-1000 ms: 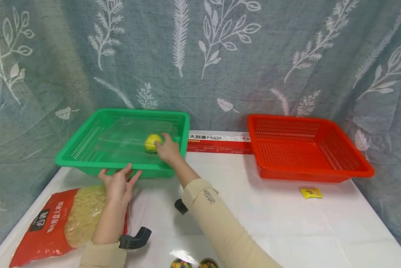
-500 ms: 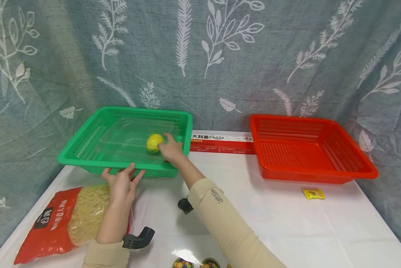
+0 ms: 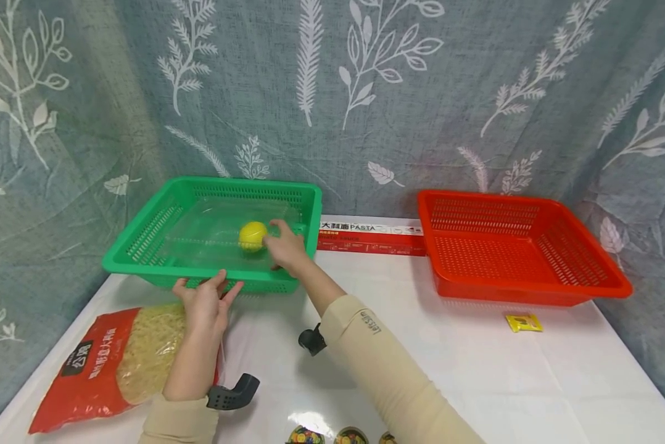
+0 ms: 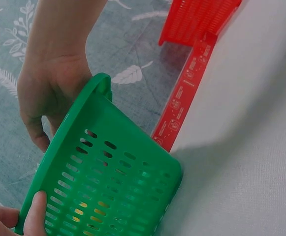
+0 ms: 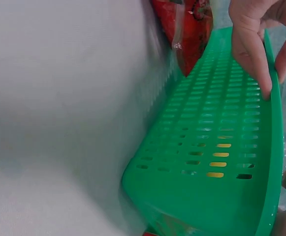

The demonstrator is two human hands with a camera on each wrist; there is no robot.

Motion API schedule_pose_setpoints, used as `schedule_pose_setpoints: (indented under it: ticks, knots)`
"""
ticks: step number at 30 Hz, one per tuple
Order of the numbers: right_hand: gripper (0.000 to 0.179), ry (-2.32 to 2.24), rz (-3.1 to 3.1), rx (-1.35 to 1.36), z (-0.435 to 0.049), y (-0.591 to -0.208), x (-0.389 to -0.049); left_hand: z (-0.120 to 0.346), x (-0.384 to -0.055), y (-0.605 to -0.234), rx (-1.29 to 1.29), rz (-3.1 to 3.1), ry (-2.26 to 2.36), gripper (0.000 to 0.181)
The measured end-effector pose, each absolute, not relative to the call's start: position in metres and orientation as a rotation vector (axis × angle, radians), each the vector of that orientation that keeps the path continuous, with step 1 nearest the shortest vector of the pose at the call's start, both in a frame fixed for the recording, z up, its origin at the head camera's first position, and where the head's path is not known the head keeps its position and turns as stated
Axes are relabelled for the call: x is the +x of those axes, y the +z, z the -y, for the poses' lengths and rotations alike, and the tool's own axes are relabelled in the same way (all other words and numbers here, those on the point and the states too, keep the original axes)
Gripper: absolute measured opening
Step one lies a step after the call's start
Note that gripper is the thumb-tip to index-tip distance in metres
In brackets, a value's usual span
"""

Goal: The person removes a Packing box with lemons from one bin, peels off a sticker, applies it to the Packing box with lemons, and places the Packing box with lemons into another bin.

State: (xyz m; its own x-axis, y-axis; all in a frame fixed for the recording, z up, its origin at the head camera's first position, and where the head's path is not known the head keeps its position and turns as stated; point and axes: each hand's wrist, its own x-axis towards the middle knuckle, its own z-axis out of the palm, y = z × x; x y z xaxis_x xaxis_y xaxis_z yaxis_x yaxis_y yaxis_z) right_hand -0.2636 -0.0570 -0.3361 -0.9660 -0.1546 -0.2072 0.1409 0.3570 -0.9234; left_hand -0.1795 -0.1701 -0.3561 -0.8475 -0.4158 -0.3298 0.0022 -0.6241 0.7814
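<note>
A yellow ball (image 3: 252, 237) sits inside the green basket (image 3: 110, 262), beside a clear plastic piece (image 3: 205, 225) that lies there. My right hand (image 3: 288, 248) reaches over the basket's right front corner, its fingers loosely bent just right of the ball. In the left wrist view, that hand (image 4: 54, 93) hangs down past the rim, and its fingertips are partly hidden. My left hand (image 3: 203, 303) grips the front rim; the right wrist view has the rim between its thumb and fingers (image 5: 261, 73). Yellow shows through the basket's slots (image 5: 216, 163).
A red basket (image 3: 438, 287) stands at right, with a small yellow packet (image 3: 524, 322) before it. A red pasta bag (image 3: 88, 370) lies at left, under my left forearm. A red and white pasta strip (image 3: 371, 237) runs along the back. Round fruit-pictured items (image 3: 351, 436) sit at the front edge.
The ball has shifted slightly left, away from my right fingers, within the green basket. The left hand stays on the rim. The whole head view has drifted slightly.
</note>
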Motion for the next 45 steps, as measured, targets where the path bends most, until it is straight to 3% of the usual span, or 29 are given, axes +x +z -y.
schedule_pose_setpoints:
  ticks: [13,45]
  knots:
    - [0.043,-1.697,-2.376,-0.175,0.048,-0.329,-0.251,0.172,-0.178,-0.360,0.775,1.228,-2.511,0.071]
    - [0.040,-1.754,-2.251,-0.398,-0.032,-0.277,-0.227,0.170,-0.180,-0.359,0.708,1.193,-2.573,0.075]
